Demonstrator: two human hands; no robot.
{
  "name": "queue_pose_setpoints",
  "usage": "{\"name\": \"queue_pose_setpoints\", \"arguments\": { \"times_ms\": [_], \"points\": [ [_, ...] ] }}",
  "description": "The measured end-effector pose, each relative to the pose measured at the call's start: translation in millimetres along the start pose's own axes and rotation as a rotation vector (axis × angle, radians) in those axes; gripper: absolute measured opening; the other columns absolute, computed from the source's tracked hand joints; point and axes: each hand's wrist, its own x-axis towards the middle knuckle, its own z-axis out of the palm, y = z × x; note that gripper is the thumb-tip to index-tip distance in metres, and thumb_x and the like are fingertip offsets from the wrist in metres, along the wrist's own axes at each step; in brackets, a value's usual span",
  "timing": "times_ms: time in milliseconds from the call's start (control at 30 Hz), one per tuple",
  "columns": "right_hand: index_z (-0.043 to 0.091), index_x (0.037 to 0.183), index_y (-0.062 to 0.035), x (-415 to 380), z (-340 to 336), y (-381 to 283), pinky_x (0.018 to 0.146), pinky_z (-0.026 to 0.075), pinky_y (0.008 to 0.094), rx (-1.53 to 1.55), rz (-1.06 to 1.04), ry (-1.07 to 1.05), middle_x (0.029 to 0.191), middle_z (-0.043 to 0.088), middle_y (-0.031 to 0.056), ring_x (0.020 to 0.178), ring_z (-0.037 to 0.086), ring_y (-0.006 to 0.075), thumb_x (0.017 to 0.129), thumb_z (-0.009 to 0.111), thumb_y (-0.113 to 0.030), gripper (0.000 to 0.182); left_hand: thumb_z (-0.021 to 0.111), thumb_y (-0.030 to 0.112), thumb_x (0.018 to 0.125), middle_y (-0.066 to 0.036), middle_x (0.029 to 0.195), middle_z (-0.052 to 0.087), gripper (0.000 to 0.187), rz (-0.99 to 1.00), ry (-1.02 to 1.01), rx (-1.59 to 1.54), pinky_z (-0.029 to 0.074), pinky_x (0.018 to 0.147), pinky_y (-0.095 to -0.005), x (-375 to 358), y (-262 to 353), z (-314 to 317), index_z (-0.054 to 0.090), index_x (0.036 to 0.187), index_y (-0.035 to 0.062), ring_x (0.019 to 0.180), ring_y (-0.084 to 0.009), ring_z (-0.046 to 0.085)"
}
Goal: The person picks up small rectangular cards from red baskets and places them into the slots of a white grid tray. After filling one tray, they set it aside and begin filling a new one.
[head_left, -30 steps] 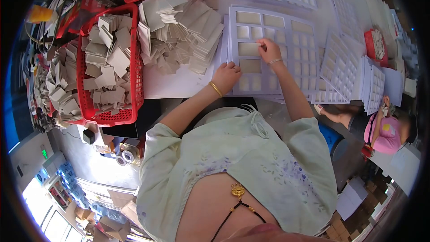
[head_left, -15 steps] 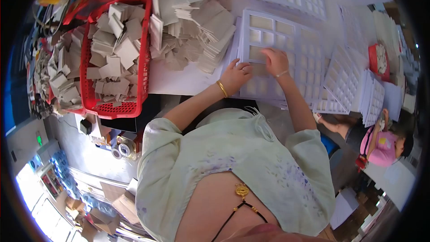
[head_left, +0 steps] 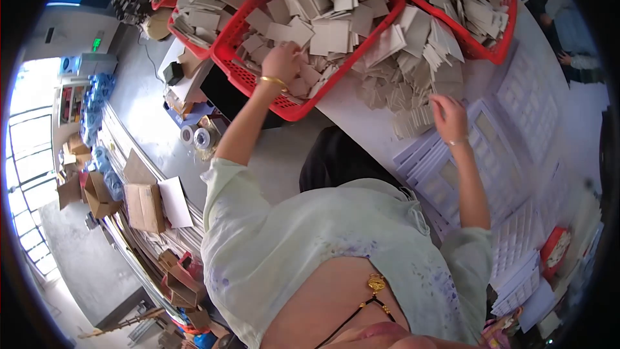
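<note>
My left hand (head_left: 281, 63), with a gold bangle at the wrist, is inside the near part of a red plastic basket (head_left: 296, 111). Its fingers are curled down among the flat grey-white card pieces (head_left: 330, 36) that fill the basket; what they pinch is hidden. Off to the right, my right hand (head_left: 450, 118) is raised with thumb and fingers apart and nothing visible between them. Beneath it lie stacked white trays with square windows (head_left: 475, 161). A loose heap of card pieces (head_left: 413, 58) rises just beyond that hand.
More filled red baskets stand at the far right (head_left: 507, 37) and the left (head_left: 201, 50). Further white grid sheets (head_left: 516, 236) and a small red container (head_left: 554, 249) are on the right. Cardboard boxes (head_left: 143, 208) and tape rolls (head_left: 203, 137) are at left. Another person (head_left: 575, 32) is at upper right.
My view has swung left. My left hand has gone from the windowed tray into the red basket. My right hand has lifted off the tray and is near the loose heap.
</note>
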Motion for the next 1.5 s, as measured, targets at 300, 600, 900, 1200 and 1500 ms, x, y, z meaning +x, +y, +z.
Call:
{"name": "queue_pose_setpoints", "arguments": {
  "times_ms": [300, 600, 900, 1200, 1500],
  "points": [
    [0.063, 0.089, -0.0111, 128, 114, -149, 0.071, 0.045, 0.0360, 0.296, -0.441, -0.158, 0.081, 0.064, 0.0032, 0.076, 0.062, 0.0233, 0.080, 0.058, -0.012, 0.010, 0.082, 0.031, 0.058, -0.016, 0.133, 0.044, 0.086, -0.276, -0.593, 0.570, 0.052, 0.085, -0.0420, 9, -55, 38, 0.038, 0.130, 0.0140, 0.110, -0.0335, 0.057],
    [0.065, 0.085, -0.0097, 87, 111, -113, 0.063, 0.049, 0.0355, 0.359, -0.220, -0.202, 0.080, 0.065, 0.0060, 0.070, 0.063, 0.0253, 0.081, 0.060, -0.012, 0.007, 0.074, 0.031, 0.066, -0.013, 0.105, 0.065, 0.048, -0.129, -0.621, 0.371, 0.052, 0.083, -0.0417, 15, -52, 29, 0.062, 0.108, 0.0102, 0.099, -0.0308, 0.063],
    [0.065, 0.090, -0.0081, 75, 103, -115, 0.060, 0.049, 0.0318, 0.493, -0.022, -0.169, 0.082, 0.065, 0.0078, 0.068, 0.063, 0.0217, 0.081, 0.061, -0.012, 0.010, 0.073, 0.019, 0.073, -0.007, 0.068, 0.062, 0.039, -0.274, -0.309, -0.334, 0.044, 0.043, -0.0258, 19, -57, -22, 0.060, 0.103, -0.0031, 0.050, -0.0112, 0.056],
    [0.053, 0.114, -0.0094, 75, 91, -120, 0.060, 0.050, 0.0293, 0.734, 0.218, 0.165, 0.087, 0.063, 0.0053, 0.065, 0.062, 0.0158, 0.080, 0.067, -0.014, 0.037, 0.069, 0.015, 0.078, -0.009, 0.076, 0.064, 0.044, -0.106, -0.495, -0.659, 0.045, 0.043, -0.0273, -1, 72, -23, 0.052, 0.114, -0.0042, 0.055, -0.0112, 0.059],
    [0.057, 0.092, -0.0028, -14, 24, -57, 0.044, 0.043, 0.0219, 1.116, 0.619, 0.548, 0.075, 0.059, 0.0016, 0.057, 0.055, 0.0060, 0.085, 0.065, -0.011, 0.013, 0.066, 0.006, 0.083, -0.008, 0.088, 0.061, 0.039, -0.090, -0.772, -1.371, 0.042, 0.039, -0.0206, -21, 219, 38, 0.044, 0.115, 0.0054, 0.062, -0.0153, 0.064]
  ]
}}
